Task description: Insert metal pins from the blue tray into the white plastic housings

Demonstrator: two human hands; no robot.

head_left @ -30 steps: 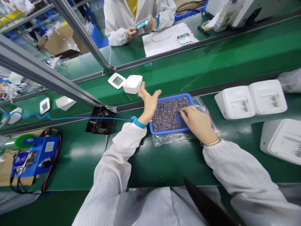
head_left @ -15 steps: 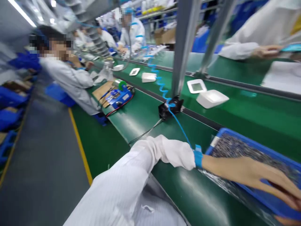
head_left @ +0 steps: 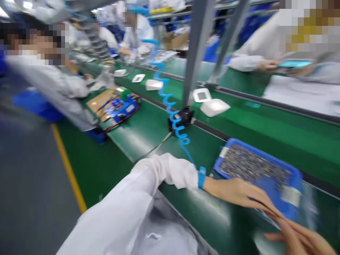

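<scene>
My left hand, with a blue wrist strap, reaches across the front of a blue tray of small dark metal pieces. Its fingers are stretched forward and pressed together, and their tips meet my right hand at the lower right. Whatever lies between the fingertips is hidden. Motion blurs my right hand, whose fingers overlap the left ones. Under the hands, a pale shiny patch on the bench is too smeared to name. From the strap a coiled blue cord runs up and away.
A metal post rises from the green bench, a black object at its foot. White housings and a white frame lie beyond. A blue device stands left. Co-workers sit left and across.
The view has swung to the right, so the tray shows whole. My left hand has drawn away from over the pieces towards the tray's near side. My right hand has come further into view.
</scene>
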